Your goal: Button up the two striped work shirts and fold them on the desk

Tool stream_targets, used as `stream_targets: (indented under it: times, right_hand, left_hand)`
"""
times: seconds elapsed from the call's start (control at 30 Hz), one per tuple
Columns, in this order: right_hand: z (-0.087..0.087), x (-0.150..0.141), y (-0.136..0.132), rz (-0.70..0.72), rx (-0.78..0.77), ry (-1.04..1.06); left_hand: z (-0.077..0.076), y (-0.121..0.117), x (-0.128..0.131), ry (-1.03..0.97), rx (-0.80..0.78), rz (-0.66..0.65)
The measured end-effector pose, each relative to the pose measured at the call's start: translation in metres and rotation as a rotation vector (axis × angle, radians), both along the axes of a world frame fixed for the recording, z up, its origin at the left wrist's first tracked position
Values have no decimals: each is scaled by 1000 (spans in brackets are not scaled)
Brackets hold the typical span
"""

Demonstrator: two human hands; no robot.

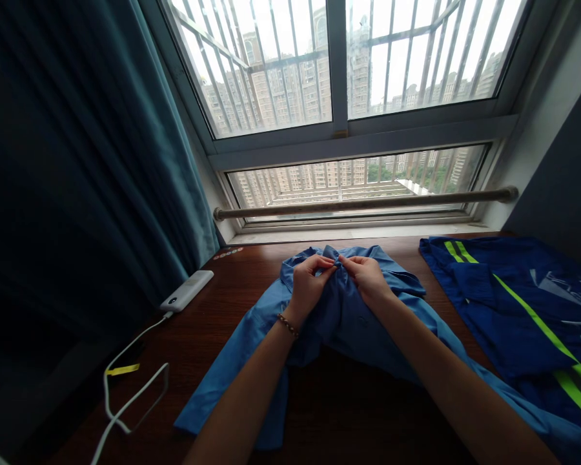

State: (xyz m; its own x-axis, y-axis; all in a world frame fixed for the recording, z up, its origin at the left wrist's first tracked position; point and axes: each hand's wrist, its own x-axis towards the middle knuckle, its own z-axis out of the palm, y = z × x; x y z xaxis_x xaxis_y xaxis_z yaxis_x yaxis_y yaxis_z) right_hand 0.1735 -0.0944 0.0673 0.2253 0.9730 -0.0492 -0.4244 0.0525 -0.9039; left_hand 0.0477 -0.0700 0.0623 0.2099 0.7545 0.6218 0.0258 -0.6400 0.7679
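Observation:
A light blue shirt lies spread on a dark wooden table, collar towards the window. Both hands meet at the collar. My left hand, with a beaded bracelet on its wrist, pinches the cloth just below the collar. My right hand pinches the cloth from the other side, fingertips nearly touching the left ones. What the fingers work on is too small to make out. The shirt's sleeves trail towards me on both sides.
A dark blue jacket with neon yellow stripes lies at the right. A white power bank with a white cable sits at the left. A teal curtain hangs left; a rail runs below the window.

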Motion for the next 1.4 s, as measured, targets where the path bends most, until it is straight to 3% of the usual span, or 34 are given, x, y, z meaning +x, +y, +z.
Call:
stream_targets:
  times: [0.23,0.37,0.57,0.8,1.07,1.23,1.33,1.4]
  right_hand:
    - [0,3,2,-29,100,-177]
    - [2,6,4,28,227,-219]
    - [1,5,6,51,241,-125]
    - [5,5,5,37,272,-151]
    - [22,0,-14,79,376,-194]
    - [36,0,-22,143,339,-243]
    - [42,0,-25,241,296,-225]
    - [44,0,-27,235,299,-256]
  left_hand:
    - [2,-3,1,35,21,52]
    - [8,-7,2,-26,-84,-4]
    - [14,-8,0,-53,-147,-78]
    - [22,-13,-2,185,-114,53]
    - [41,-34,-5,274,-82,57]
    - [52,-44,-9,186,-139,-24]
    - [54,-45,-10,112,-229,-124]
    - [53,-44,-9,52,-279,-166]
